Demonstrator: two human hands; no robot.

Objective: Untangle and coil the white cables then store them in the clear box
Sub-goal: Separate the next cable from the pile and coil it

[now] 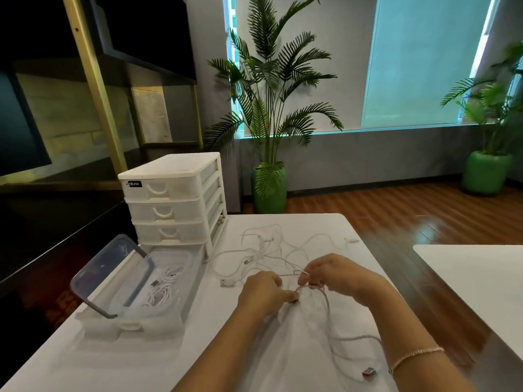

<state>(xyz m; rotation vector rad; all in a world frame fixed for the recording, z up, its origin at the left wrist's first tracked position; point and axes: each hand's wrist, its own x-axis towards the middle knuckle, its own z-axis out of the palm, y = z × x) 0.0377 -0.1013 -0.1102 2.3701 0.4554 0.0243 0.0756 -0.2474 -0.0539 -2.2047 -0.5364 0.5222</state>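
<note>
I am viewing a white table (119,360) in a planted room — both my hands, left hand (261,292) and right hand (332,274), are pinching the tangled white cables (271,250) at centre; the clear box (169,304) is sitting left.

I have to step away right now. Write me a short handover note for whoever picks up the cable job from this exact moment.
Hands: left hand and right hand both pinch one white cable above the table, mid-untangle.
Things: the tangled cables lie on the table beyond the hands. The clear box sits to the left, its lid propped open.
Done: some coiled cables already lie in the box.
Left: free the held cable, coil it, box it, then do the rest of the tangle.
</note>
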